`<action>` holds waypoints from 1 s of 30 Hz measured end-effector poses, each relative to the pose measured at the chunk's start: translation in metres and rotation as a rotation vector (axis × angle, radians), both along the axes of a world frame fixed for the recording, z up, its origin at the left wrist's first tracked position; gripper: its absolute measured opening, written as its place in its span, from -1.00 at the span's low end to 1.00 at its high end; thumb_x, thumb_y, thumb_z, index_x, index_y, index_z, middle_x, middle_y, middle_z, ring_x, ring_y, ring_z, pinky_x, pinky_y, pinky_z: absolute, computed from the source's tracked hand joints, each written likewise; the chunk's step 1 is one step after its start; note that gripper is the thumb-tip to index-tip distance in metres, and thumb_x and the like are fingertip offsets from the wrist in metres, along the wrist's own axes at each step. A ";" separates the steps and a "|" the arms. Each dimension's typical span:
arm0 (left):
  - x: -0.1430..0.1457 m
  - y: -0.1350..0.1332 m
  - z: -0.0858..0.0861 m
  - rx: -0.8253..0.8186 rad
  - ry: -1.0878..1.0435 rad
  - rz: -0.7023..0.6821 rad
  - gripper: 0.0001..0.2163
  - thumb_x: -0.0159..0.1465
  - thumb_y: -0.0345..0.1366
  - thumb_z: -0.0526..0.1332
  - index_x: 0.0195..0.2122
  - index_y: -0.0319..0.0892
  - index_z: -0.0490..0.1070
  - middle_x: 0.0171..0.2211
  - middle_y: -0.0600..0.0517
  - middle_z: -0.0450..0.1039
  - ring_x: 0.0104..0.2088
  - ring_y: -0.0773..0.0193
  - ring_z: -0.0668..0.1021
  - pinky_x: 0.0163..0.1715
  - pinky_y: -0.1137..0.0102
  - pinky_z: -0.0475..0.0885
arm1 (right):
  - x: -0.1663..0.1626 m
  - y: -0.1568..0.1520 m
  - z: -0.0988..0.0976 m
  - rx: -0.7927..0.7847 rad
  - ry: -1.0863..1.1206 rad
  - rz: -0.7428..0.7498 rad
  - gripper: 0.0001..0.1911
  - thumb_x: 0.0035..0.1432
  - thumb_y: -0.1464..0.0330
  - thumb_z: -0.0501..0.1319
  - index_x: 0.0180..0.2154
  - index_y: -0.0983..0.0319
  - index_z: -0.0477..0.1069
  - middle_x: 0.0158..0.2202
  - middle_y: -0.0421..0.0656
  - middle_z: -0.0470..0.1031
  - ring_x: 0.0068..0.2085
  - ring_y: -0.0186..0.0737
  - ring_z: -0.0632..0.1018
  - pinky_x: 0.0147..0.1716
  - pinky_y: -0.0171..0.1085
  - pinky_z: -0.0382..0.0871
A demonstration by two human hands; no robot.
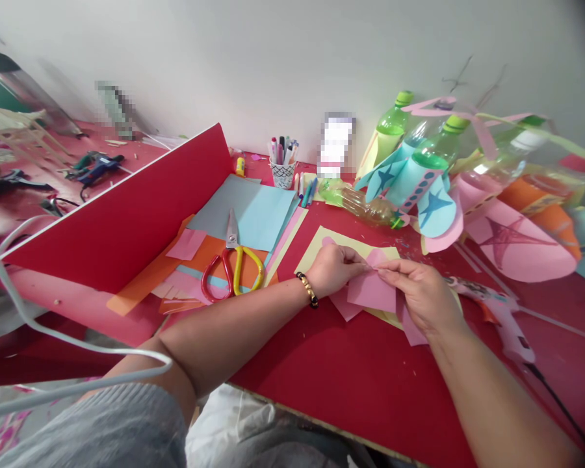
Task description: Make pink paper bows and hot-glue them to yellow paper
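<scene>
My left hand (334,272) and right hand (422,296) — both pinching — grasp a pink paper piece (370,292) at 12 o'clock, above a pale yellow card (351,246) on the red tabletop (351,383). Red-and-yellow scissors (231,260) lie at 10 o'clock (a hot glue gun (500,318) at 3 o'clock).

A craft workroom is being shown: a red table (351,383) is being covered with coloured paper (253,221), scissors (231,260) and pens (281,153), while a glue gun (95,168) is being kept at upper left and bottle models (419,156) at right.
</scene>
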State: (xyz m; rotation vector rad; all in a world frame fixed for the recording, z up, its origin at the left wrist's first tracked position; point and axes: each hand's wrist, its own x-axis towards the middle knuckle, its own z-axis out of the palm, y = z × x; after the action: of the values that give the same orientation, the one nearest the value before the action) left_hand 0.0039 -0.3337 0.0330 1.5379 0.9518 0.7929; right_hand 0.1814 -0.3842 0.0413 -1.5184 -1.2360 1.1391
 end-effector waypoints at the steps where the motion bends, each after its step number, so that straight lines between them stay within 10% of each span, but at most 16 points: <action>1: 0.000 0.000 0.000 -0.002 0.000 0.001 -0.82 0.12 -0.24 0.30 -0.47 -0.29 0.52 -0.48 0.01 0.52 -0.49 0.42 0.44 -0.49 0.53 0.32 | 0.000 0.000 0.000 0.000 0.001 0.004 -0.80 -0.04 0.24 0.37 -0.35 0.20 0.57 -0.38 -0.19 0.57 -0.33 -0.25 0.48 -0.30 -0.29 0.32; 30: 0.000 -0.002 -0.001 -0.027 -0.021 -0.052 -0.79 0.14 -0.21 0.28 -0.42 -0.30 0.49 -0.47 0.00 0.50 -0.52 0.44 0.42 -0.52 0.55 0.29 | -0.002 -0.002 0.004 0.043 -0.045 0.018 -0.82 -0.03 0.23 0.36 -0.40 0.20 0.55 -0.43 -0.21 0.55 -0.38 -0.26 0.48 -0.33 -0.30 0.34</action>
State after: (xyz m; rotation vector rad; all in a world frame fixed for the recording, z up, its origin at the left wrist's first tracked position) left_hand 0.0039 -0.3357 0.0321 1.5225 0.9005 0.7554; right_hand 0.1793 -0.3857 0.0454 -1.5109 -1.2986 1.0891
